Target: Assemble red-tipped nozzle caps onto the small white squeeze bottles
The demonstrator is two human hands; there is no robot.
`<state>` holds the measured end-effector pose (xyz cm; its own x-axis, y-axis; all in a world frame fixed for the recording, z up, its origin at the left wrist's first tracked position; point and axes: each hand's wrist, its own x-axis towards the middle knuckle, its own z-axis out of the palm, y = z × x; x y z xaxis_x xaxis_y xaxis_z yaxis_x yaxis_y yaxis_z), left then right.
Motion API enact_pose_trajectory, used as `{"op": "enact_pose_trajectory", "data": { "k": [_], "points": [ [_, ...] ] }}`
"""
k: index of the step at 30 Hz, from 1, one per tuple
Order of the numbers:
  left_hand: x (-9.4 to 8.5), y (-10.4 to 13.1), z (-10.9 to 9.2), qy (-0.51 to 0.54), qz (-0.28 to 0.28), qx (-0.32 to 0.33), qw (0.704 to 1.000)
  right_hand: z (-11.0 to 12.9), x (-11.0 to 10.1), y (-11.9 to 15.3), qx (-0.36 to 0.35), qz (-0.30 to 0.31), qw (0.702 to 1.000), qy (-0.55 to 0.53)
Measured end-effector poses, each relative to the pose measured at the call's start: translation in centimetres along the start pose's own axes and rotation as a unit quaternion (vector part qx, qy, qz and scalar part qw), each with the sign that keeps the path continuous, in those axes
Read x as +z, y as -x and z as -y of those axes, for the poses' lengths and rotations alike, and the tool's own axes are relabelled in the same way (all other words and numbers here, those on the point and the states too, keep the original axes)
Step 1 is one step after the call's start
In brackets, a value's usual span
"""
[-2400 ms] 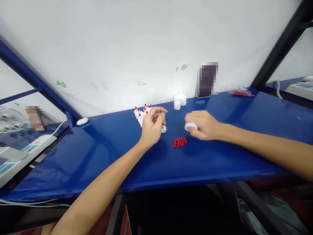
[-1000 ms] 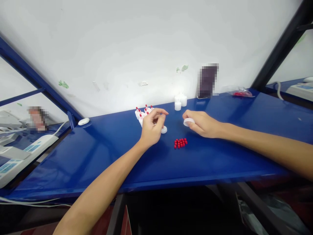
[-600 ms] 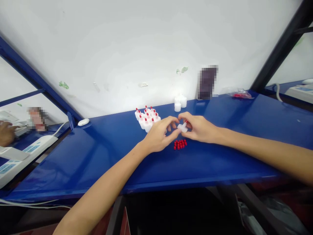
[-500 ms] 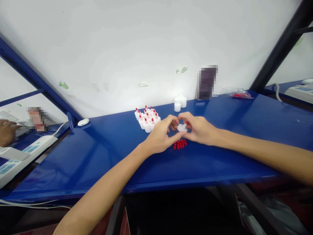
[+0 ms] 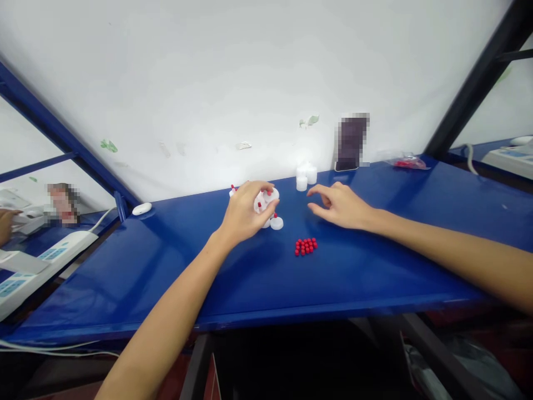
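Observation:
My left hand [image 5: 250, 211] is over the group of white nozzle caps with red tips [image 5: 262, 208]. Its thumb and fingers curve around one white nozzle cap [image 5: 272, 196], whose red tip shows between them. Part of the group is hidden behind this hand. Another nozzle cap [image 5: 276, 223] stands on the blue table just right of the thumb. My right hand [image 5: 339, 206] hovers above the table with thumb and fingers apart and nothing between them. Small red caps [image 5: 306, 246] lie in neat rows in front of the hands.
Plain white caps [image 5: 302, 184] are stacked by the wall. A blurred phone [image 5: 352, 141] leans there, with a clear bag of red pieces [image 5: 408, 161] to its right. A white oval case [image 5: 142, 209] and power strip [image 5: 52, 255] are at left, near another person's hand [image 5: 7, 225].
The hands have parted. My left hand has moved left to the group with a nozzle cap; my right hand has let go and drawn slightly right. One nozzle cap now stands apart at the group's right.

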<state>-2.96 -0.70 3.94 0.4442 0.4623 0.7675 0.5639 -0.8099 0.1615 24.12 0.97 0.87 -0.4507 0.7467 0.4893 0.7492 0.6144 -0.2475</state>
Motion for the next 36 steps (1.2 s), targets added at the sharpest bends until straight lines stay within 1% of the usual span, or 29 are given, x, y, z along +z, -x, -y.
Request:
{"op": "enact_pose_trajectory", "data": {
  "k": [2, 5, 8, 11, 14, 18, 20, 22, 24, 28, 30, 33, 36],
  "points": [
    [-0.3, 0.0, 0.7, 0.005, 0.03, 0.011, 0.999, -1.3, 0.2, -0.3, 0.044, 0.012, 0.999, 0.002],
    [-0.2, 0.2, 1.2, 0.001, 0.08, 0.025, 0.997, -2.3, 0.4, -0.5, 0.069, 0.011, 0.998, -0.001],
    [0.0, 0.3, 1.3, 0.001, 0.118, 0.03, 0.993, -2.6, 0.6, -0.6, 0.059, 0.023, 0.998, -0.002],
    [0.2, 0.2, 1.3, -0.013, 0.152, 0.05, 0.987, -2.7, 0.8, -0.7, 0.052, 0.042, 0.998, 0.0],
    [0.4, 0.3, 1.5, -0.048, 0.167, 0.056, 0.983, -2.9, 1.0, -0.7, 0.054, 0.052, 0.997, 0.006],
    [0.5, 0.6, 1.8, -0.09, 0.18, 0.047, 0.978, -3.2, 1.2, -0.6, 0.037, 0.04, 0.998, 0.03],
    [0.5, 0.7, 1.8, -0.101, 0.178, 0.043, 0.978, -3.3, 1.3, -0.7, 0.028, 0.051, 0.997, 0.041],
    [0.4, 0.6, 1.7, -0.101, 0.161, 0.04, 0.981, -3.4, 1.3, -0.8, 0.024, 0.074, 0.996, 0.044],
    [0.4, 0.5, 1.6, -0.09, 0.133, 0.043, 0.986, -3.5, 1.3, -1.2, 0.02, 0.086, 0.995, 0.042],
    [0.4, 0.4, 1.5, -0.062, 0.064, 0.062, 0.994, -4.0, 1.7, -2.4, 0.013, 0.085, 0.995, 0.05],
    [0.5, 0.3, 1.5, -0.038, 0.043, 0.076, 0.995, -4.2, 2.0, -3.2, 0.014, 0.088, 0.994, 0.065],
    [0.6, 0.2, 1.1, 0.004, 0.033, 0.095, 0.995, -4.2, 2.4, -4.2, 0.025, 0.089, 0.992, 0.08],
    [0.7, 0.0, -0.2, 0.02, 0.042, 0.102, 0.994, -3.9, 2.2, -4.9, 0.028, 0.067, 0.995, 0.07]
  ]
}}
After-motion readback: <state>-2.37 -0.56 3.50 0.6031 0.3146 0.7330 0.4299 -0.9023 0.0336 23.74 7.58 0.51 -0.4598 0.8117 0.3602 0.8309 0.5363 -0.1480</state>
